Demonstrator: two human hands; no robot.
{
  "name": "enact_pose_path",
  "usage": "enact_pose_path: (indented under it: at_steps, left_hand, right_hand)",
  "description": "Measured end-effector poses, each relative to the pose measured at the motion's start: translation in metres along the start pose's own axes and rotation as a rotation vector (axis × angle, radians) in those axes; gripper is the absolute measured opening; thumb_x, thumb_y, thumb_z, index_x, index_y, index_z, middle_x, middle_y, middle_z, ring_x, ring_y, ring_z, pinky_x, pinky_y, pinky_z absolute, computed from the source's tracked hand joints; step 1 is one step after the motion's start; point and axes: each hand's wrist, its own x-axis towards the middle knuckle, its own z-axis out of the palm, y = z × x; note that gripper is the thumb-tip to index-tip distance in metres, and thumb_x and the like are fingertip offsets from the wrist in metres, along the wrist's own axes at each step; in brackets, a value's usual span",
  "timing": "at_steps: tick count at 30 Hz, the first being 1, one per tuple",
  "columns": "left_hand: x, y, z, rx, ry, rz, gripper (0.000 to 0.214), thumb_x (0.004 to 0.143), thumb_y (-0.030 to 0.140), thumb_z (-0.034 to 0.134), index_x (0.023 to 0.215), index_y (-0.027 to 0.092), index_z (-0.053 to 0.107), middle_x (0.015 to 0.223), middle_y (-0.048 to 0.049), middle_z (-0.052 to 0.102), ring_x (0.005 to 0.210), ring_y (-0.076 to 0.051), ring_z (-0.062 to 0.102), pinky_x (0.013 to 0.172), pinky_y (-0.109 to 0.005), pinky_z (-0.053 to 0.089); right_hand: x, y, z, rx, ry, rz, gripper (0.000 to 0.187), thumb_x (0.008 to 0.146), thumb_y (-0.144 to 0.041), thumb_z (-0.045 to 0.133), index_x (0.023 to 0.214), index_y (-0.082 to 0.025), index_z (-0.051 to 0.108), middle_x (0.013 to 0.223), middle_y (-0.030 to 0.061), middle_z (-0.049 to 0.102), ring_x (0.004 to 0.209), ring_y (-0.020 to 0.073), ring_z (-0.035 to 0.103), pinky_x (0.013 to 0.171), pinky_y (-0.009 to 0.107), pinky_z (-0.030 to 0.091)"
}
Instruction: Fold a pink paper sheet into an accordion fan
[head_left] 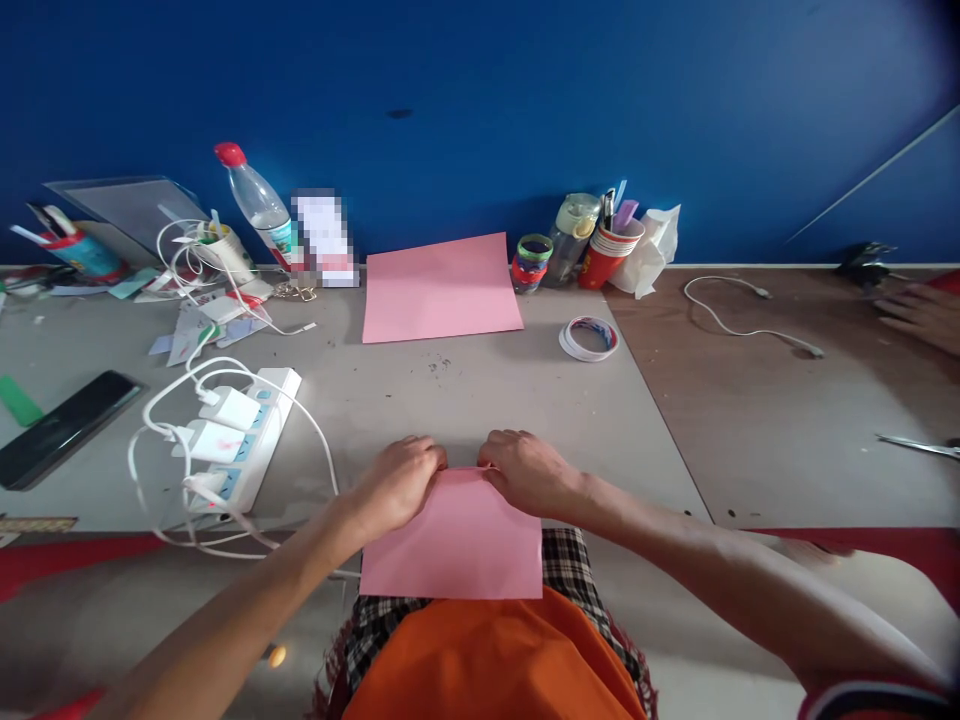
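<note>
A sheet of pink paper hangs partly over the front edge of the desk, towards my lap. At its upper left edge my left hand grips it with curled fingers. My right hand pinches the same far edge a little to the right. The fingertips of both hands are partly hidden behind the paper's edge. Farther back on the desk lies a stack of pink paper, close to the blue wall. To the right of that stack is a roll of white tape.
A power strip with plugs and white cables stands on the left, beside a black phone. Along the wall are a bottle, a jar and red paper cups. Another person's hand and scissors are at right.
</note>
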Motion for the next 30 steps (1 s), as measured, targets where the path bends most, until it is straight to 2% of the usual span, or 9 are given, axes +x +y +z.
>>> enact_pose_path:
  at_steps: [9,19,24,30]
  left_hand:
    - [0.001,0.000,0.010,0.044,0.084,0.024,0.020,0.090,0.014,0.040,0.083,0.017,0.058,0.083,-0.0053,0.056,0.081,-0.019,0.055,0.073,-0.031,0.043]
    - [-0.003,0.005,0.025,0.147,0.211,0.034,0.023,0.091,0.009,0.037,0.079,0.017,0.055,0.082,-0.0041,0.052,0.079,-0.018,0.049,0.073,-0.030,0.042]
    - [-0.005,0.006,0.032,0.231,0.235,0.050,0.020,0.090,0.010,0.039,0.080,0.017,0.055,0.083,-0.0049,0.052,0.080,-0.019,0.048,0.074,-0.033,0.042]
    - [-0.007,0.011,0.031,0.296,0.236,0.044,0.020,0.085,0.004,0.040,0.078,0.018,0.052,0.084,-0.0056,0.051,0.079,-0.020,0.048,0.070,-0.033,0.042]
  right_hand:
    - [0.000,-0.010,0.014,-0.268,0.150,-0.089,0.013,0.084,-0.010,0.047,0.087,-0.015,0.058,0.089,0.0087,0.059,0.080,0.0205,0.053,0.070,0.033,0.034]
    - [-0.004,-0.011,0.026,-0.357,0.326,-0.153,0.016,0.088,-0.009,0.043,0.080,-0.016,0.054,0.083,0.0065,0.054,0.073,0.0183,0.044,0.067,0.033,0.027]
    - [-0.003,-0.009,0.026,-0.385,0.338,-0.244,0.015,0.089,-0.012,0.049,0.075,-0.017,0.054,0.079,0.0047,0.053,0.074,0.0183,0.043,0.067,0.033,0.026]
    - [-0.008,-0.006,0.028,-0.374,0.337,-0.272,0.015,0.087,-0.010,0.050,0.075,-0.017,0.055,0.081,0.0050,0.053,0.075,0.0177,0.042,0.068,0.033,0.027]
